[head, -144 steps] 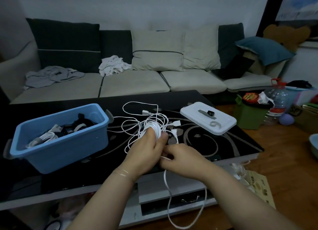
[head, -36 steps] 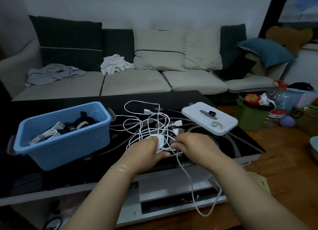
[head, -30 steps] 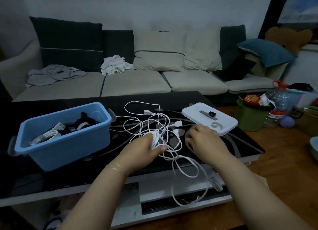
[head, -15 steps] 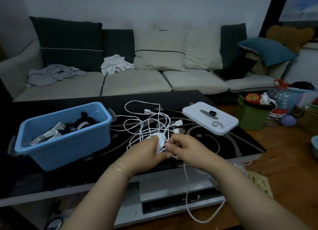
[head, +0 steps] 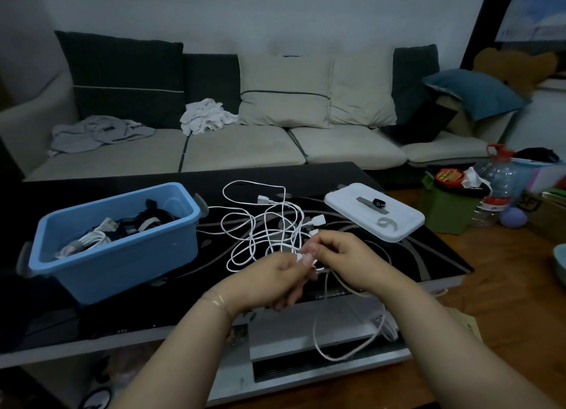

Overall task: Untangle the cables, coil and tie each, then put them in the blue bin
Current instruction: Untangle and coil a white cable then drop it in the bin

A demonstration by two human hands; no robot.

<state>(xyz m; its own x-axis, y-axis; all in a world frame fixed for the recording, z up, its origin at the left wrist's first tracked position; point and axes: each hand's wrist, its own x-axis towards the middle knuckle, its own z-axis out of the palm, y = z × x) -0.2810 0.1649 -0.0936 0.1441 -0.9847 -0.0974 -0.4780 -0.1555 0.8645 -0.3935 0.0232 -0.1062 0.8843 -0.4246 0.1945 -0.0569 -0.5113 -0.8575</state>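
Observation:
A tangle of white cables (head: 263, 224) lies on the black coffee table (head: 428, 255), to the right of the blue bin (head: 122, 255). The bin holds several coiled black and white cables. My left hand (head: 272, 283) grips a white cable near the table's front edge. My right hand (head: 343, 258) pinches the same cable just beside the left fingertips. A loose length of that cable (head: 333, 341) hangs over the table edge in a loop.
The white bin lid (head: 373, 215) lies at the table's right with ties on it. A sofa (head: 245, 151) with cushions and clothes stands behind. A green box (head: 444, 203), a water bottle (head: 496, 188) and clutter sit on the floor at right.
My hands have shifted slightly right and toward me, still meeting on the white cable. The coil that showed in my left hand is now hidden. The hanging loop has shortened.

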